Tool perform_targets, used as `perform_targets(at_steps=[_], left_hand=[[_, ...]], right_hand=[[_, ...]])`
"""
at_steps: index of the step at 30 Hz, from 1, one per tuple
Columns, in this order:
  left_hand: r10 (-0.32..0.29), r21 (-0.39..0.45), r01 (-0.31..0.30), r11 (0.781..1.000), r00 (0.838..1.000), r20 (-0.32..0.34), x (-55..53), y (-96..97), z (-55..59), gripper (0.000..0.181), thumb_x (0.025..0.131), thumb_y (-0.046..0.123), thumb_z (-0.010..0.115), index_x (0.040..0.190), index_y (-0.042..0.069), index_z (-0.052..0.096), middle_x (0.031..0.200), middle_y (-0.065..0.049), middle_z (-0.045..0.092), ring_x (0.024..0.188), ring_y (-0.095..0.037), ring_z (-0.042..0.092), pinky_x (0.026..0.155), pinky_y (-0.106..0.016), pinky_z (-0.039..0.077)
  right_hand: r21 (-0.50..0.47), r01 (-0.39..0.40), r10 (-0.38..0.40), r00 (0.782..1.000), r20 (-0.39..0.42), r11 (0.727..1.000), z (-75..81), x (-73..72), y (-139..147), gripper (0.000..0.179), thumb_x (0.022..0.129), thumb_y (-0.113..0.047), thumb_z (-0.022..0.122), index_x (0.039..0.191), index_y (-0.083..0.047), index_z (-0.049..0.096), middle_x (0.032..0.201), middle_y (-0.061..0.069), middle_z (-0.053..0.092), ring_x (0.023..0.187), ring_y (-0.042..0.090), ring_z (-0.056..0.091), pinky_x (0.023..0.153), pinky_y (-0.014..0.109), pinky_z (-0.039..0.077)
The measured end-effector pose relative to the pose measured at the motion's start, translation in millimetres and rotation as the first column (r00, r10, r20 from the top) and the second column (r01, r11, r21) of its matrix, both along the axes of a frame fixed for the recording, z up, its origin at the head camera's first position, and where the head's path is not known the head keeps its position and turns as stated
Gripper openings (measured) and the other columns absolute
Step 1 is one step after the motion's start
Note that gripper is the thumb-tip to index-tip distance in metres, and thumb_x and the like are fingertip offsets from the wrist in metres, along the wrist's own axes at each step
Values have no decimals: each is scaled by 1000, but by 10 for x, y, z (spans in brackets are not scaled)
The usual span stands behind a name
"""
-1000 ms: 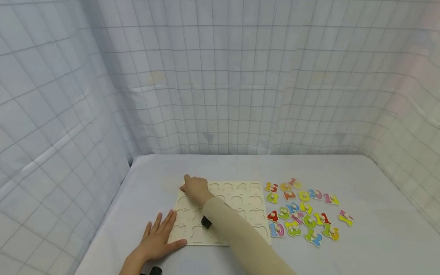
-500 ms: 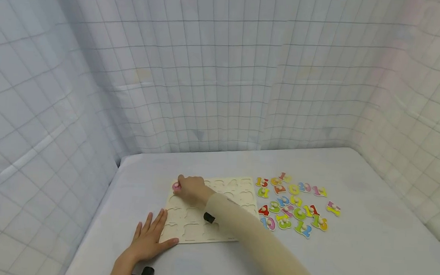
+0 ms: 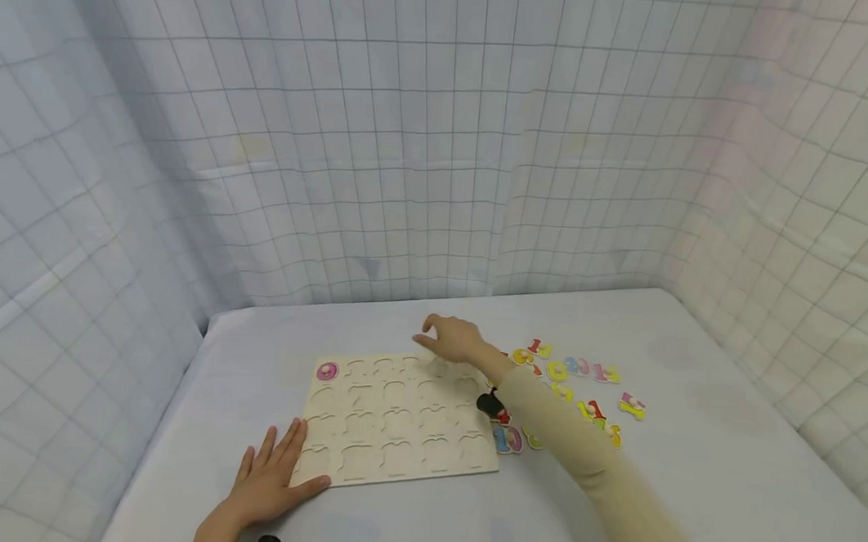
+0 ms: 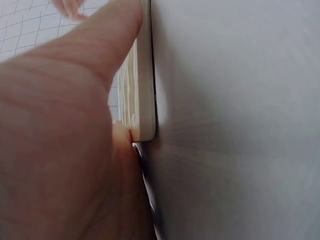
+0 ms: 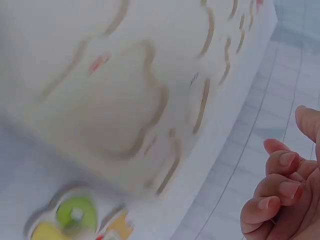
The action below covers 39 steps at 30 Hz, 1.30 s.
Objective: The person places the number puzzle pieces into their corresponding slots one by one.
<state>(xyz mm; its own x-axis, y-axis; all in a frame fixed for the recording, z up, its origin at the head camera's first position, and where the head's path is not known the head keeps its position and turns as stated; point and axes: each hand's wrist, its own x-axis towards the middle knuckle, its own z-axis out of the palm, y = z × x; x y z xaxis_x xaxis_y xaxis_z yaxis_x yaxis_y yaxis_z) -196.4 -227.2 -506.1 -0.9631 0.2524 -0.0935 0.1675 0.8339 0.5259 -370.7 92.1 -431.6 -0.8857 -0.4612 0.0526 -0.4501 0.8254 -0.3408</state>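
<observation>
A cream wooden number puzzle board (image 3: 376, 448) lies on the table with shaped recesses. A pink zero piece (image 3: 328, 371) sits in the recess at its far left corner. My left hand (image 3: 268, 483) rests at the near left corner, fingers spread along the left side and thumb at the front edge; in the left wrist view its thumb (image 4: 107, 37) touches the board's edge (image 4: 145, 90). My right hand (image 3: 451, 338) is above the board's far edge, thumb and index finger apart. In the right wrist view its loosely curled fingers (image 5: 285, 190) hold nothing.
Several coloured number pieces with knobs, among them a blue and pink ten (image 3: 508, 439) and a pink and yellow piece (image 3: 632, 405), lie right of the board, partly hidden by the right sleeve (image 3: 580, 430). White gridded cloth (image 3: 380, 178) hangs behind and at both sides of the table.
My right hand has let go of the pink zero piece, which now sits in the board's corner, and has moved right. My left hand stays at the board. The head view has shifted.
</observation>
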Motion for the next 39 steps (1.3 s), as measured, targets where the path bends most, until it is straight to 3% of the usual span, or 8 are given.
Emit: perform_targets(at_steps=[4,9,15,18,26,33,39], left_hand=[[-7,1,7,1000,1000,-15,-8,-16,-3,100,84,61,59,151,0,15,155,-20,10,139,-45,-8,100,-65,-15],[-18,-19,17,1000,1000,-20,-25,-24,11,100,85,63,56,151,1,14,155,-21,9,139,-44,-8,101,-65,-15],[-17,-21,17,1000,999,35,-16,14,130,100,86,60,57,151,1,11,156,-21,5,138,-45,-10,100,-64,-16],[-14,-41,16,999,998,56,-20,21,135,100,86,60,56,151,1,9,156,-20,4,138,-46,-11,100,-64,-16],[-18,-9,17,1000,999,-43,-83,-56,-115,101,85,66,52,152,5,9,156,-18,7,139,-42,-10,100,-63,-18],[-26,2,26,1000,1000,0,-63,-29,-41,100,86,62,55,152,4,8,157,-18,4,139,-42,-13,100,-61,-21],[-18,-11,19,1000,999,30,-28,6,54,100,86,59,57,151,1,9,156,-20,5,138,-44,-12,100,-61,-19]], right_hand=[[-39,96,-96,995,-5,995,47,11,554,40,98,-45,48,115,-10,60,59,-2,50,46,9,40,43,24,31],[-23,179,-179,984,-22,984,79,88,1075,38,98,-45,48,109,-10,60,61,-2,52,46,11,41,43,25,32],[6,224,-224,974,-22,975,110,277,1429,35,97,-44,50,103,-10,60,65,-2,54,50,14,43,45,27,34],[19,235,-234,972,-18,972,113,390,1547,33,97,-43,51,100,-12,61,63,-2,52,50,14,42,45,27,33],[67,214,-217,976,32,974,-72,789,1700,28,95,-42,55,93,-14,60,56,-4,45,46,11,37,46,27,28],[65,83,-92,985,143,994,-202,1028,1679,27,91,-46,60,83,-21,57,58,-9,49,48,8,43,45,25,31],[60,30,-38,990,135,998,-254,1077,1680,29,90,-48,61,80,-22,56,60,-11,50,51,7,46,46,24,34]])
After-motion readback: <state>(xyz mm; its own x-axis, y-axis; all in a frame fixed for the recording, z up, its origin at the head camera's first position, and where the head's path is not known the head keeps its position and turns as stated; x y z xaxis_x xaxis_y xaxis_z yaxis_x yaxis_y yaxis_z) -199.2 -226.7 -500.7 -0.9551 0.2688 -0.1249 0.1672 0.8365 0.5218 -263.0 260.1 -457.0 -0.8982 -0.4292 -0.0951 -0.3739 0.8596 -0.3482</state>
